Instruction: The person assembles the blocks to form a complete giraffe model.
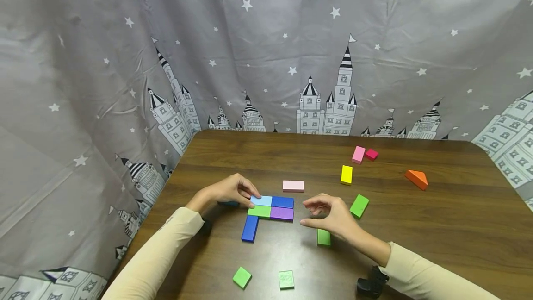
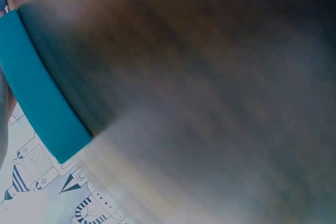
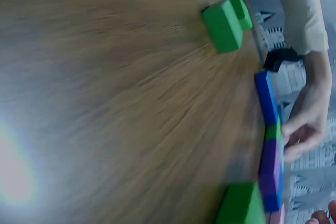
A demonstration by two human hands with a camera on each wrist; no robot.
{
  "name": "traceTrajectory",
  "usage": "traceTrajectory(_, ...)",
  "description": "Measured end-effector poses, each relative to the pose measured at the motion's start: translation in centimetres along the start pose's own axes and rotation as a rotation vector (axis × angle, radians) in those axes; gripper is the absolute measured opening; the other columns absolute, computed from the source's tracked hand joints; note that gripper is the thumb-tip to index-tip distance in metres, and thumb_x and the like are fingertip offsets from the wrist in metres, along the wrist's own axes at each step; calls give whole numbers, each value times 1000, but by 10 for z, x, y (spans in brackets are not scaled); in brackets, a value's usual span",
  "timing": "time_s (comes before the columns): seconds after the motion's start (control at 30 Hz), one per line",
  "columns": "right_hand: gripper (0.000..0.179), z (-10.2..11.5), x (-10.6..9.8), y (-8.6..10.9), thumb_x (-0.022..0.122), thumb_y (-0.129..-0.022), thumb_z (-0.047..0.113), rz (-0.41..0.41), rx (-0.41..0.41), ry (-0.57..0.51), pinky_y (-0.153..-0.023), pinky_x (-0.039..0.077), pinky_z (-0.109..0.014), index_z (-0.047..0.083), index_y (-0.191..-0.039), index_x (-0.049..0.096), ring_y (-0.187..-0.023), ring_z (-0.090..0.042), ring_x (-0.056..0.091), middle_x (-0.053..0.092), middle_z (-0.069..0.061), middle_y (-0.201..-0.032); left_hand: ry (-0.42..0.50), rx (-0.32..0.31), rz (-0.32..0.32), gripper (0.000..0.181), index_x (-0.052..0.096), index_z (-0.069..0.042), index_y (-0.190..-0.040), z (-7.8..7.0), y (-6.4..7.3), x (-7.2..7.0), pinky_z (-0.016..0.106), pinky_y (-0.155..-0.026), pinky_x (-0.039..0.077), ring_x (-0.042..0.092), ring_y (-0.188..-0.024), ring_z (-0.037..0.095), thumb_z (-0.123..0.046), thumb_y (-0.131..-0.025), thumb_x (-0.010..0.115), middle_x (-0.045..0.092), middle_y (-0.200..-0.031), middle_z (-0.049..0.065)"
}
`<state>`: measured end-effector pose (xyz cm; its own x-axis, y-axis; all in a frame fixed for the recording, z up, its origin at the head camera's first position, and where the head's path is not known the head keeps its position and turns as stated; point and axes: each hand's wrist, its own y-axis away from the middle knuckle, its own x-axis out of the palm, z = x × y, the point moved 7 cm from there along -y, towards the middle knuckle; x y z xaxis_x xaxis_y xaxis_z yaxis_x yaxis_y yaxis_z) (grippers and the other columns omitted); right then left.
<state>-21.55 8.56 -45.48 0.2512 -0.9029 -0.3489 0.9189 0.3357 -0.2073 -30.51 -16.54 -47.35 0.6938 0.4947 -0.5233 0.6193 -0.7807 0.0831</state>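
Supporting all: one brown table (image 1: pixel 458 226). Hands, two. Your left hand (image 1: pixel 228 190), fingers curled, pinches the light-blue block (image 1: pixel 263 201) at its 9 o'clock end, presumably to steady that corner. Your right hand (image 1: pixel 335 219), at the cluster's 3 o'clock, holds nothing; thumb and fingers stand well apart, likely to spare the neat edges. Cluster, four blocks: light-blue, dark-blue block (image 1: pixel 282 203), purple block (image 1: pixel 281 214), green block (image 1: pixel 259 211); two rows, apparently aligned on purpose. Leg, one: blue block (image 1: pixel 250 228), cluster's 7 o'clock. Teal block (image 2: pixel 44 87), 9 o'clock: mostly hidden by your hand in the head view, plain from the left wrist. Right wrist view adds the purple block's side face. Smallest listed: green square (image 1: pixel 242 277), 7 o'clock.
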Motion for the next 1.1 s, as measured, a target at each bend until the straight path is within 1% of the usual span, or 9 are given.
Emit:
traceTrajectory(0.2,40,-13,-28,20,91,-73,15,-94,53,88,-83,55,-33,-1,-106,73,-90,-32,66,70,-14,-103,7,-3,3,24,75,6,-105,0,1,0,33,-86,55,67,-100,21,3,-82,79,72,-108,14)
traceTrajectory(0.33,39,-20,-37,28,91,-72,13,-121,55,104,-79,55,-29,-2,-104,74,-85,-25,65,70,-13,-101,7,7,-2,24,75,6,-105,0,1,-1,34,-87,55,67,-100,23,3,-82,79,72,-107,15)
traceTrajectory(0.47,40,-28,-38,35,91,-70,9,-98,37,90,-76,55,-27,-5,-103,73,-82,-21,63,70,-13,-99,5,7,-3,24,75,5,-106,-1,1,-1,35,-87,55,67,-100,24,2,-82,80,72,-108,15)
traceTrajectory(0.67,44,-37,-34,43,92,-68,6,-57,30,51,-74,55,-24,-7,-104,72,-82,-16,62,69,-14,-98,12,1,2,24,75,6,-106,0,0,0,34,-87,55,67,-101,24,3,-82,79,72,-108,15)
traceTrajectory(0.9,51,-40,-32,45,93,-65,2,-17,29,-3,-77,55,-23,-11,-108,69,-84,-15,63,68,-18,-101,17,-10,-5,24,75,5,-105,1,-1,0,34,-87,55,67,-101,21,3,-82,79,72,-108,14)
traceTrajectory(1.1,58,-41,-33,43,93,-64,1,27,27,-4,-81,55,-24,-14,-112,66,-89,-16,63,66,-20,-108,15,-13,-5,24,75,5,-105,1,-2,-1,34,-87,55,67,-100,21,2,-82,80,72,-108,14)
